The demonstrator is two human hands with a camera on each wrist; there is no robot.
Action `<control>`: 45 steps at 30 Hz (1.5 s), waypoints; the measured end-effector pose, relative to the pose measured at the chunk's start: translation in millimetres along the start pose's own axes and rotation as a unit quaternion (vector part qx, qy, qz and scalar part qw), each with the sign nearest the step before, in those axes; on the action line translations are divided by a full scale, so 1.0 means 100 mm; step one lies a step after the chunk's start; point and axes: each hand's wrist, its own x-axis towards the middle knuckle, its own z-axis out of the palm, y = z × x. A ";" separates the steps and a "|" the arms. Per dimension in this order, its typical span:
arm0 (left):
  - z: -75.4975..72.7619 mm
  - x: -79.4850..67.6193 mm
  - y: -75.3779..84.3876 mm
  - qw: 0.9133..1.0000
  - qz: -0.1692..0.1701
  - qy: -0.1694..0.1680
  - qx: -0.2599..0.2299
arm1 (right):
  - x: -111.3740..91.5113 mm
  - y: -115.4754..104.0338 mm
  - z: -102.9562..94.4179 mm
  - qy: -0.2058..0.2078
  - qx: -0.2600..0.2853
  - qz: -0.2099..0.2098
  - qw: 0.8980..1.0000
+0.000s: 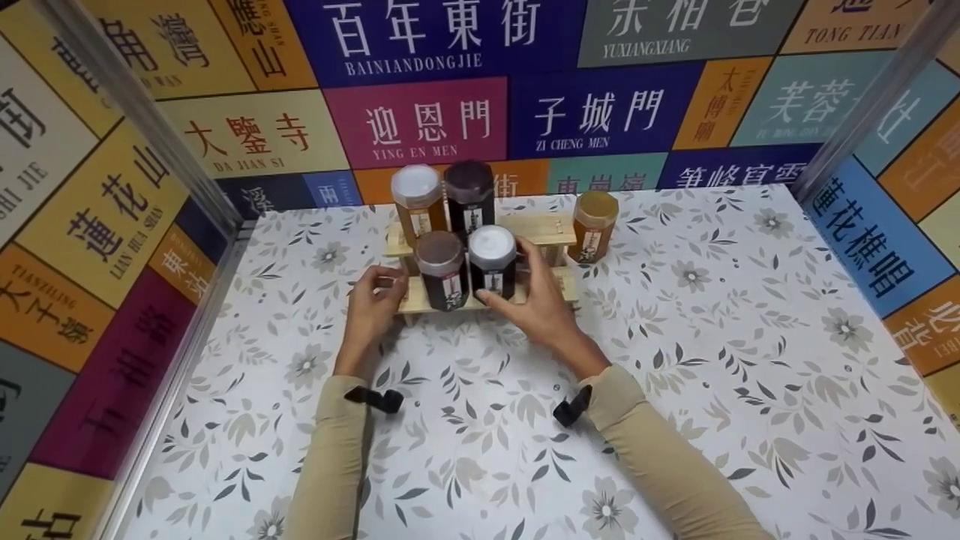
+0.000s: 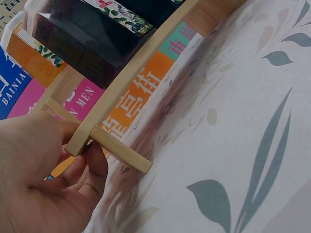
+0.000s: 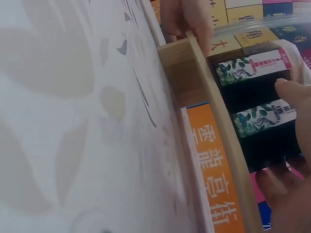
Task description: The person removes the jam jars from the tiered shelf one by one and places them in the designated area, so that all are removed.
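A two-step wooden rack [image 1: 536, 226] stands on the table, bearing dark and amber jars. On its lower step, my right hand [image 1: 553, 307] holds a dark jar with a white lid [image 1: 492, 251], thumb in front and fingers round the far side. Beside it stands a dark jar with a brownish lid [image 1: 442, 268]. My left hand [image 1: 373, 301] grips the left end of the lower step; the left wrist view shows its fingers curled under the wooden slat [image 2: 109, 104]. Behind, on the upper step, are a white-lidded amber jar [image 1: 417, 201] and a dark-lidded jar [image 1: 471, 201].
An amber jar [image 1: 595, 229] stands right of the rack, close to its upper step. The table [image 1: 480, 435] has a leaf-patterned white cover. Panels with coloured signs [image 1: 427, 120] rise behind it and along both sides.
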 end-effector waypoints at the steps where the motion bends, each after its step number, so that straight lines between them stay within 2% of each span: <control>1: 0.00 0.00 0.00 1.000 0.002 -0.002 -0.002 | 0.01 0.00 0.01 0.002 -0.008 0.003 1.000; 14: 0.04 0.02 -0.01 1.000 -0.005 -0.012 -0.002 | -0.01 0.04 0.00 0.032 -0.023 0.001 0.999; 22: 0.04 0.02 -0.02 1.000 -0.003 -0.007 0.000 | -0.03 0.09 -0.10 0.063 -0.025 -0.022 0.997; 27: 0.03 0.01 -0.03 1.000 -0.007 -0.004 0.006 | -0.03 0.16 -0.21 0.082 -0.019 -0.028 0.996; 36: 0.02 0.02 -0.04 1.000 0.009 -0.007 0.011 | 0.04 0.21 -0.51 0.122 0.017 -0.017 0.992; 41: 0.01 0.02 -0.03 1.000 0.000 -0.004 0.020 | 0.09 0.03 -0.70 0.164 0.006 -0.035 0.986; 45: 0.00 0.02 -0.03 1.000 -0.005 -0.003 0.021 | 0.12 -0.14 -0.85 0.188 0.000 -0.031 0.982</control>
